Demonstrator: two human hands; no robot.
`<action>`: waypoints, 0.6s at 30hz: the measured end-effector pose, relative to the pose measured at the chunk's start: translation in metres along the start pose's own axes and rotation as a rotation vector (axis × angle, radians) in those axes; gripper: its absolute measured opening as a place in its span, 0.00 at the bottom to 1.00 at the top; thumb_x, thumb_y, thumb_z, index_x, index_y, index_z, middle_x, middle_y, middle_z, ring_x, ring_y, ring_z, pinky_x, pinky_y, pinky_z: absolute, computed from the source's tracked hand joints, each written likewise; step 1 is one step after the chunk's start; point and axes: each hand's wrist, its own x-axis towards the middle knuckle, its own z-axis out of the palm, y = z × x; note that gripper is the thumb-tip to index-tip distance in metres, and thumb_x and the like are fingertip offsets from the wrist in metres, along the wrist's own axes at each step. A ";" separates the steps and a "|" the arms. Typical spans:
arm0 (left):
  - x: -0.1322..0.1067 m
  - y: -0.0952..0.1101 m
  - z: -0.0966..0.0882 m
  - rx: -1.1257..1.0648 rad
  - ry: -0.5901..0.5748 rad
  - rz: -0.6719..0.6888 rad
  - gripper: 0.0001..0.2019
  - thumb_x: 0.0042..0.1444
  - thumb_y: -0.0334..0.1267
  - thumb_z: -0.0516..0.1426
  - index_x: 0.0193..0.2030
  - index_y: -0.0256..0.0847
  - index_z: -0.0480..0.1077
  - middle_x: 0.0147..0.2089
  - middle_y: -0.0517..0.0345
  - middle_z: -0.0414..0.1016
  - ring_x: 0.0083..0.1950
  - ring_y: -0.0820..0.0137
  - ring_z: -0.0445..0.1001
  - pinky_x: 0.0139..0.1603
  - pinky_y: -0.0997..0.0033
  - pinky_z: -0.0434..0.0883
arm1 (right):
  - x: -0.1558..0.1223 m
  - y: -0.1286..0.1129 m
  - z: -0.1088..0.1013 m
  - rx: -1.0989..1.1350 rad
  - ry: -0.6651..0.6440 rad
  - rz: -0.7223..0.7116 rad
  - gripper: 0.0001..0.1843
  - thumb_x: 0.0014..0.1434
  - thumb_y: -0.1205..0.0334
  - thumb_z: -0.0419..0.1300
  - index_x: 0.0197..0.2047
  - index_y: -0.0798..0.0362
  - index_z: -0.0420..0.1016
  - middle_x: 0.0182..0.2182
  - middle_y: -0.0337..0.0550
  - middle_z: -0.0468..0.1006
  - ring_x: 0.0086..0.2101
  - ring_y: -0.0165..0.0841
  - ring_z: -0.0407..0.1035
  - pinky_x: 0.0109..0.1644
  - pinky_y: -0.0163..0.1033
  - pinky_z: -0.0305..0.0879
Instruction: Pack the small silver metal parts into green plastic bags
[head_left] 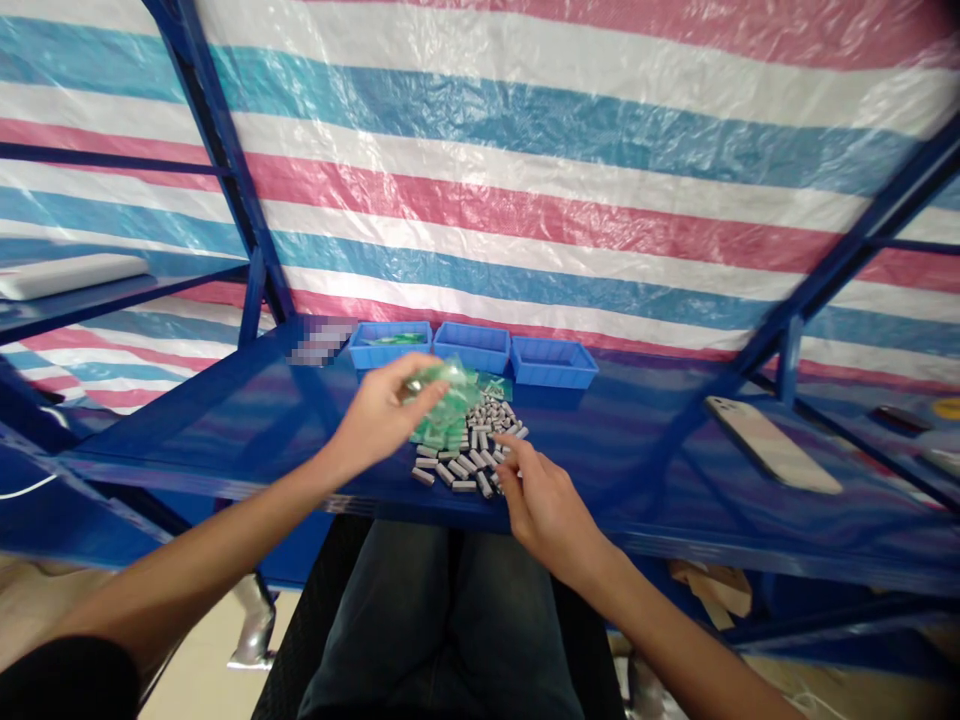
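My left hand (pixel 396 408) is closed on a crumpled, see-through green plastic bag (pixel 448 402), held over the pile and blurred by motion. Below and in front of it, many small grey block-like pieces (pixel 466 465) lie loose on the blue table. My right hand (pixel 541 495) is at the right edge of these pieces, its thumb and fingers bent together in a pinch. Whatever is between those fingertips is too small to make out. Behind the pile lies another flat green packet (pixel 495 387), partly covered by the bag.
Three blue bins stand in a row at the back: a left bin (pixel 390 357) with green packets inside, a middle bin (pixel 472 362) and a right bin (pixel 555 378). A phone (pixel 772 445) lies to the right on the blue table (pixel 645 450). Blue metal posts (pixel 255 290) frame both sides.
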 end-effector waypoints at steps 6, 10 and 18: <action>0.095 -0.056 -0.047 0.462 0.303 0.108 0.13 0.56 0.39 0.53 0.46 0.37 0.69 0.46 0.52 0.73 0.45 0.68 0.69 0.44 0.73 0.66 | 0.003 0.002 0.003 0.132 -0.042 0.085 0.25 0.62 0.63 0.49 0.61 0.56 0.49 0.34 0.44 0.74 0.35 0.36 0.70 0.41 0.42 0.67; 0.128 -0.101 -0.058 0.646 -0.001 0.012 0.14 0.53 0.33 0.52 0.45 0.32 0.70 0.41 0.54 0.74 0.43 0.69 0.70 0.48 0.73 0.64 | 0.003 0.003 0.004 0.161 -0.054 0.083 0.27 0.61 0.63 0.51 0.62 0.53 0.48 0.35 0.44 0.74 0.36 0.35 0.69 0.42 0.42 0.67; 0.085 -0.103 -0.052 0.591 -0.061 -0.027 0.12 0.55 0.37 0.50 0.37 0.36 0.73 0.38 0.51 0.76 0.39 0.65 0.72 0.43 0.68 0.65 | 0.005 0.017 0.003 0.139 0.080 0.098 0.25 0.61 0.60 0.52 0.60 0.54 0.53 0.40 0.47 0.72 0.41 0.36 0.67 0.47 0.44 0.66</action>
